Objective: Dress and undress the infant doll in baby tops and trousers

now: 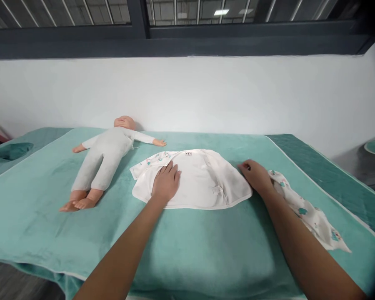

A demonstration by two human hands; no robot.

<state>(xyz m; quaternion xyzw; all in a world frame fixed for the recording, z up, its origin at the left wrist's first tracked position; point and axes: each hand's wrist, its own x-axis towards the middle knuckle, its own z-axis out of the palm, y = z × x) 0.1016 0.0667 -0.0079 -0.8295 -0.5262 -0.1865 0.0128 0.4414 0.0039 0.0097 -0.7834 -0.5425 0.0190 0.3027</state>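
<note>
A white baby shirt (193, 183) lies spread open on the green bed cover, its plain inner side up, with a small label near the collar. One printed sleeve shows at its upper left. My left hand (167, 181) rests flat on the shirt's left part, fingers stretched out. At the shirt's right edge, my right hand (255, 175) has its fingers curled together in a pinch; whatever is between the fingertips is hidden. Just beyond my right wrist lies a bunched white printed cloth (306, 212), partly behind the forearm.
A baby doll (111, 143) in a white body lies on its back at the left, arms spread, head toward the wall (187, 91). The green cover (206, 250) spans the bed. A dark window frame (187, 43) with bars behind it runs above the wall.
</note>
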